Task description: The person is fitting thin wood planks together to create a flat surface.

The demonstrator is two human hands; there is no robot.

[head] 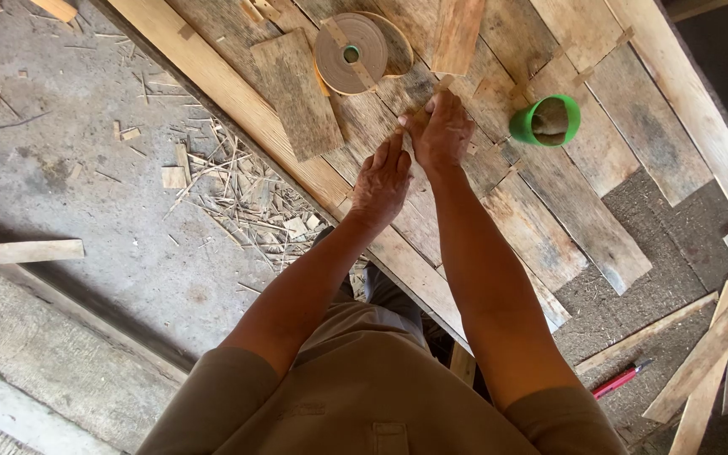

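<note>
While both hands meet over the planks, the scene reads so:
Left hand (381,181): fingers flat and together, pressing on the table (212,80), fingertips just beside the right hand
Right hand (441,131): fingers pinched on a thin wood strip (442,83) that lies on the planks
Tape roll (352,52): flat on the table, beyond the hands
Green cup (547,120): right of the right hand, near it
Board (297,93): loose, left of the roll
Red pen (621,379): on the floor, well apart
</note>
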